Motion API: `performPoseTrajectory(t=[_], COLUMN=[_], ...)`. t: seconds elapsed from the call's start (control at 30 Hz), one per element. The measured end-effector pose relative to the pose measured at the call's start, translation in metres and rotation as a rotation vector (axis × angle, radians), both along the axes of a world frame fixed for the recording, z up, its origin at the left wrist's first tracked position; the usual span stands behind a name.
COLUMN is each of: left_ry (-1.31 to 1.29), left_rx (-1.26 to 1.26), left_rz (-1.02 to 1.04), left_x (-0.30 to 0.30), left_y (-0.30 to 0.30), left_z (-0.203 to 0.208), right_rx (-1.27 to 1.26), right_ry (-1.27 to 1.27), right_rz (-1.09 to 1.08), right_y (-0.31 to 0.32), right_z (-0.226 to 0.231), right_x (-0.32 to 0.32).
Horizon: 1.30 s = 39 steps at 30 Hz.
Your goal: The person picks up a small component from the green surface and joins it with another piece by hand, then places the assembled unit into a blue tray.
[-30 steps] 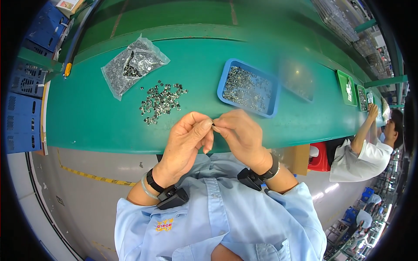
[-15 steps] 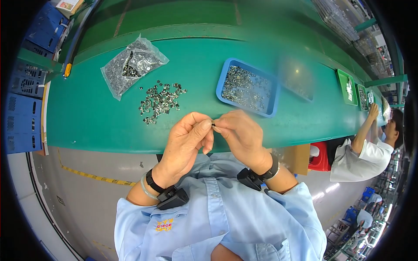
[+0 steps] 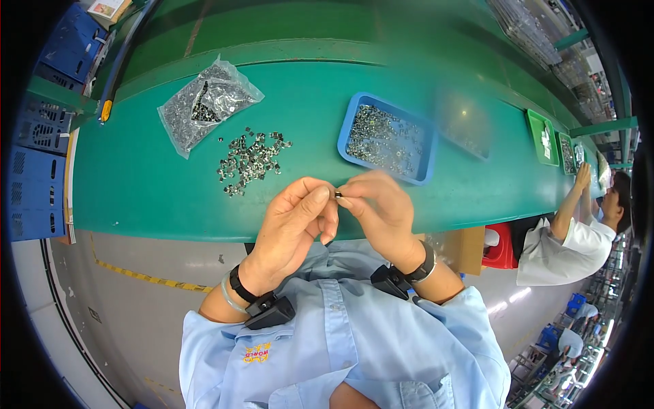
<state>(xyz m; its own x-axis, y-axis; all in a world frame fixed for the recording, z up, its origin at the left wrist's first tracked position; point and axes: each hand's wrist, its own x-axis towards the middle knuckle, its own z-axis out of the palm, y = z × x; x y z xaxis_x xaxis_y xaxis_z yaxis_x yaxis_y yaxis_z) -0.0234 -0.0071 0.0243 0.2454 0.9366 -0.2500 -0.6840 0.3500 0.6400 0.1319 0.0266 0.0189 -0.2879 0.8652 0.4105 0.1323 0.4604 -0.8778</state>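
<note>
My left hand (image 3: 298,215) and my right hand (image 3: 383,213) meet fingertip to fingertip above the near edge of the table. Between them is a small black part with a bit of metal shine (image 3: 338,194), pinched by thumb and forefinger from both sides. A dark speck shows at a lower fingertip of the left hand; what it is I cannot tell. Beyond the left hand lies a loose pile of small black-and-silver metal parts (image 3: 251,160). Past the right hand stands a blue tray (image 3: 428,160) holding many small metallic pieces.
A clear plastic bag (image 3: 178,123) full of similar parts lies at the far left of the green table (image 3: 306,116). Blue crates (image 3: 37,191) stand along the left side. A green tray (image 3: 537,133) sits to the right, near a seated co-worker (image 3: 569,249) in white.
The small black part has shifted slightly right between my fingertips and shows more. A dark speck now shows at a lower left fingertip. The pile, bag and tray stay put.
</note>
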Motion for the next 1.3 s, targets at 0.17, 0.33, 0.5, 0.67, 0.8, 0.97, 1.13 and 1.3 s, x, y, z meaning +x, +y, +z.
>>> performPoseTrajectory(t=[0.17, 0.33, 0.5, 0.67, 0.8, 0.97, 1.13, 1.3], left_ry=[-0.212, -0.272, -0.261, -0.218, -0.085, 0.004, -0.05, -0.027], left_rx=[0.021, 0.029, 0.013, 0.046, 0.038, 0.01, -0.008, 0.003], left_rz=[-0.043, -0.073, -0.065, -0.085, -0.109, -0.12, -0.102, -0.114], left_x=[0.004, 0.005, 0.006, 0.001, -0.004, -0.006, -0.005, -0.004], left_y=[0.0, 0.0, 0.0, 0.003, 0.006, 0.008, 0.007, 0.007], left_z=[-0.006, -0.012, -0.009, -0.009, -0.006, -0.005, -0.003, -0.003], right_rx=[-0.07, -0.002, 0.112, 0.169, 0.111, 0.073, -0.096, -0.121], right_ry=[0.109, 0.08, 0.024, 0.006, -0.027, -0.04, 0.058, 0.081], right_rz=[0.027, 0.048, 0.085, 0.129, 0.15, 0.14, 0.127, 0.135], right_y=[-0.002, 0.001, 0.007, 0.012, 0.011, 0.011, 0.008, 0.008], right_z=[-0.003, -0.001, 0.001, 0.001, 0.0, -0.004, -0.005, -0.007], right_x=[0.002, 0.004, 0.006, 0.006, 0.009, 0.01, 0.009, 0.011])
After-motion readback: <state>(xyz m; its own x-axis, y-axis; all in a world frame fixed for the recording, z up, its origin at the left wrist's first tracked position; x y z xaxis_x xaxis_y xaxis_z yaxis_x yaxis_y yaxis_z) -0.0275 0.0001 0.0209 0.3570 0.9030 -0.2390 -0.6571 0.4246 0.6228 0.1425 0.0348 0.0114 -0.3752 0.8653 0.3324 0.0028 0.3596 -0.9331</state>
